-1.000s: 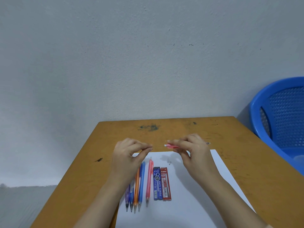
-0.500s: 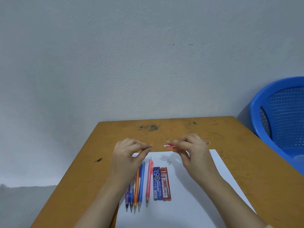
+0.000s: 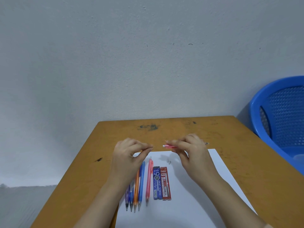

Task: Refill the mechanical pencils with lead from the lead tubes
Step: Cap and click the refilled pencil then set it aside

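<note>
Both hands are raised above the far edge of the white sheet, which lies on the orange-brown tabletop. The left hand pinches a thin lead between thumb and forefinger, its other fingers curled in. The right hand grips a pink mechanical pencil held level. The pencil's white back end faces left and meets the lead, and its metal tip pokes out past the knuckles on the right. Whether the lead has entered the barrel is too fine to tell.

On the sheet below the left wrist lie five pencils side by side, tips toward the person: a purple pencil, a dark blue pencil, an orange pencil, a light blue pencil, and, a little apart, a second pink pencil. Just right of that one stand two flat packs, touching each other: the blue lead tube and the red lead tube. Small grey bits lie on the paper beyond the red tube; what they are cannot be told.

Right of the red tube the sheet is bare out to its right edge, under the right forearm. A strip of bare wood runs between the sheet and the far edge, which meets the grey wall. The tabletop's left edge slants toward the near left. A blue plastic chair stands close off the far right corner.
</note>
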Tool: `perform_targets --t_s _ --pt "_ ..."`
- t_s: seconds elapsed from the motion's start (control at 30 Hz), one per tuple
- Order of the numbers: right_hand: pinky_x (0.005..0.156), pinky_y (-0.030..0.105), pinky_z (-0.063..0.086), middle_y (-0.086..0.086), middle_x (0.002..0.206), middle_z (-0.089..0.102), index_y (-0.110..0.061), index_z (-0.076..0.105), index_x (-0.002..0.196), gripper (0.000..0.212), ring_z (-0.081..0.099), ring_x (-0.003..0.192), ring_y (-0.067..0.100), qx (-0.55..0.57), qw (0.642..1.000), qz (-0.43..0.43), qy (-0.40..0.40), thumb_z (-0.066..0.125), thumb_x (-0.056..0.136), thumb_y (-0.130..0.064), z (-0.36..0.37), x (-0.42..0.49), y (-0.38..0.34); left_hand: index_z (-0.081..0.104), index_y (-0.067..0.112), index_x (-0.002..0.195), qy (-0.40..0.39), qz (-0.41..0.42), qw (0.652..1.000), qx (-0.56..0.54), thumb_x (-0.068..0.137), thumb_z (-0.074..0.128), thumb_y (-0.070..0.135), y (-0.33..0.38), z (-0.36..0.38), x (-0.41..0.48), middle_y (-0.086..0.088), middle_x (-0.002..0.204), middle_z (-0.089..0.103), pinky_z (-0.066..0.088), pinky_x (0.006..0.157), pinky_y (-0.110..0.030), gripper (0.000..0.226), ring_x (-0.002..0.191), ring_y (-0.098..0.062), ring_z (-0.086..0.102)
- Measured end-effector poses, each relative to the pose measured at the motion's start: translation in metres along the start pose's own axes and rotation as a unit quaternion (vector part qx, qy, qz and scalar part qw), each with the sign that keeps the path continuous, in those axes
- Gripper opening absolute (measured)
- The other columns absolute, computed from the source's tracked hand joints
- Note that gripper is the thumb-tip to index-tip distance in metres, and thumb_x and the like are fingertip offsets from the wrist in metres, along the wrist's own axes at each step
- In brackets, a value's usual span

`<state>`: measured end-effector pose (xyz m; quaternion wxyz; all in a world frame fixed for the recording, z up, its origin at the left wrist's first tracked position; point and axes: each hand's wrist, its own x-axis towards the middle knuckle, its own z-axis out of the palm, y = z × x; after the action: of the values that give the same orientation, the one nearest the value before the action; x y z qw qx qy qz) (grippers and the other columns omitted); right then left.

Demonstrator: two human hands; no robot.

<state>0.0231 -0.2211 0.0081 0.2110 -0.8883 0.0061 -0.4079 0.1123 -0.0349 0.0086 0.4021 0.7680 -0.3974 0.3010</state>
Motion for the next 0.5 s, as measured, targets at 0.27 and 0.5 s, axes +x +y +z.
perform_targets --t_s 0.27,0.5 --pt "0.072 0.031 0.041 -0.012 0.079 0.061 -0.029 0.074 0.101 0.029 0.043 0.084 0.005 -0.003 1.000 -0.007 -0.009 0.061 0.079 -0.016 0.001 -0.001 -0.003 0.076 0.026 0.084 0.001 0.000 1.000 0.008 0.081 0.058 0.045 0.002 0.001 -0.001 0.017 0.079 0.067 0.039 0.072 -0.024 0.026 0.081 0.003 0.053" --pt "0.073 0.039 0.048 -0.012 0.083 0.063 -0.031 0.074 0.104 0.027 0.048 0.085 0.007 0.019 1.000 0.009 -0.018 0.059 0.083 -0.022 0.001 -0.002 -0.004 0.068 0.035 0.103 0.005 -0.027 1.000 -0.008 0.080 0.059 0.048 0.013 0.003 -0.001 0.029 0.082 0.058 0.047 0.075 -0.029 0.029 0.085 0.007 0.053"
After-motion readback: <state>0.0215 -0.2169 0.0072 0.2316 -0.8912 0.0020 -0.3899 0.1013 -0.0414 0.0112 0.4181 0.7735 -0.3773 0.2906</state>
